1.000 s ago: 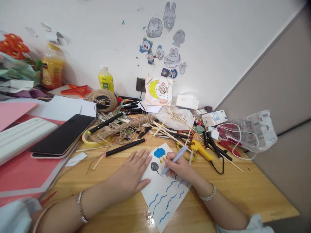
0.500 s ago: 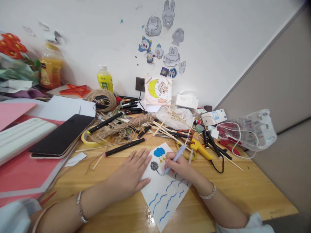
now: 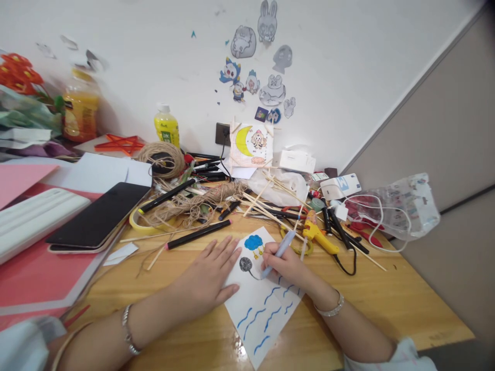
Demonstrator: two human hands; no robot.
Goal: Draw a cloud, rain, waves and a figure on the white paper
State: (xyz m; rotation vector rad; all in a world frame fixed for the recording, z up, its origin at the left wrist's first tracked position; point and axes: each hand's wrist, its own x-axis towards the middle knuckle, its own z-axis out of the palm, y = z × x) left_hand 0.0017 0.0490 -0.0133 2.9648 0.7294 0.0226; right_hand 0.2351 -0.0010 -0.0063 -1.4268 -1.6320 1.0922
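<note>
A white sheet of paper (image 3: pixel 247 304) lies slanted on the wooden table. It bears a blue cloud (image 3: pixel 253 242) with small yellow shapes hanging under it, a dark scribbled ball (image 3: pixel 245 264) with a curved line running from it, and several blue wavy strokes. My left hand (image 3: pixel 214 270) rests flat on the paper's left edge, fingers spread. My right hand (image 3: pixel 284 265) grips a pale lavender pen (image 3: pixel 281 248), its tip down at the end of the curved line.
Behind the paper lie a black marker (image 3: pixel 199 234), jute twine (image 3: pixel 209 198), thin wooden sticks (image 3: pixel 263 206) and a yellow hot glue gun (image 3: pixel 320 237). A black tablet (image 3: pixel 100 214) and a white case (image 3: pixel 42 219) sit at left. A framed moon drawing (image 3: pixel 252 144) leans on the wall.
The curved line from the dark ball has grown a little to the right under the pen tip. My left hand has stayed in place.
</note>
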